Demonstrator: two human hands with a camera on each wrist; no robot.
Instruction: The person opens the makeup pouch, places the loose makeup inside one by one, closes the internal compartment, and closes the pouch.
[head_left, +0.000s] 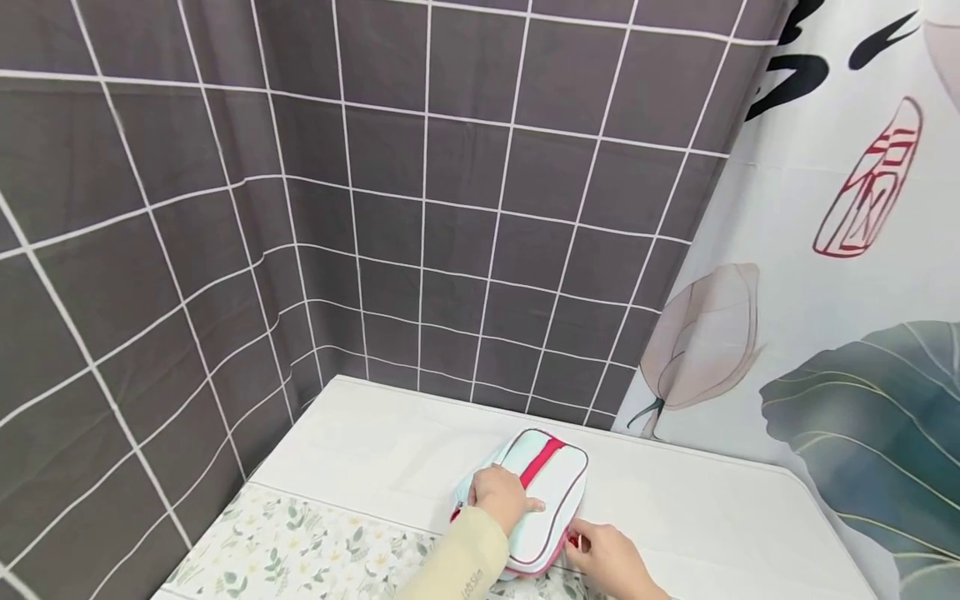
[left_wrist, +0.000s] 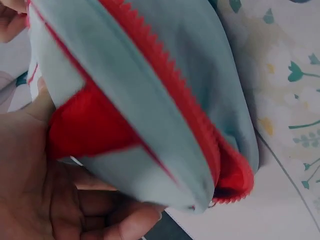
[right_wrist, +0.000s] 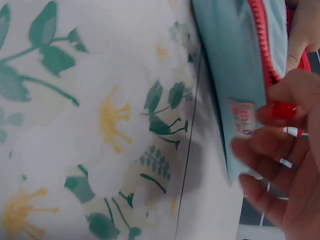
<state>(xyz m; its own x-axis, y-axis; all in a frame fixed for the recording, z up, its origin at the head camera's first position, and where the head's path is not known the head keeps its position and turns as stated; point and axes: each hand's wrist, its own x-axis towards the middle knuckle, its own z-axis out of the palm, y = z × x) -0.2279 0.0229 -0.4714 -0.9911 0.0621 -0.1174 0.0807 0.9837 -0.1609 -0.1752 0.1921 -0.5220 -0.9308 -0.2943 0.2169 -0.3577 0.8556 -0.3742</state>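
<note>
A light blue pouch (head_left: 555, 500) with a red stripe across its top lies near the middle of the white tabletop. My left hand (head_left: 501, 495) grips it from the left, thumb spread over the top and fingers around the side. The left wrist view shows the red zipper (left_wrist: 172, 82) along its side, parted at one end. At the pouch's near right corner, my right hand (head_left: 611, 557) pinches a red zipper pull (right_wrist: 283, 110) between thumb and forefinger. A small printed label (right_wrist: 243, 118) sits on the pouch beside these fingers.
A floral cloth (head_left: 315, 542) covers the front left of the white table (head_left: 405, 433). Behind and to the left hangs a dark grid-patterned curtain (head_left: 465, 217). A white curtain with painted leaves (head_left: 862, 417) hangs at the right.
</note>
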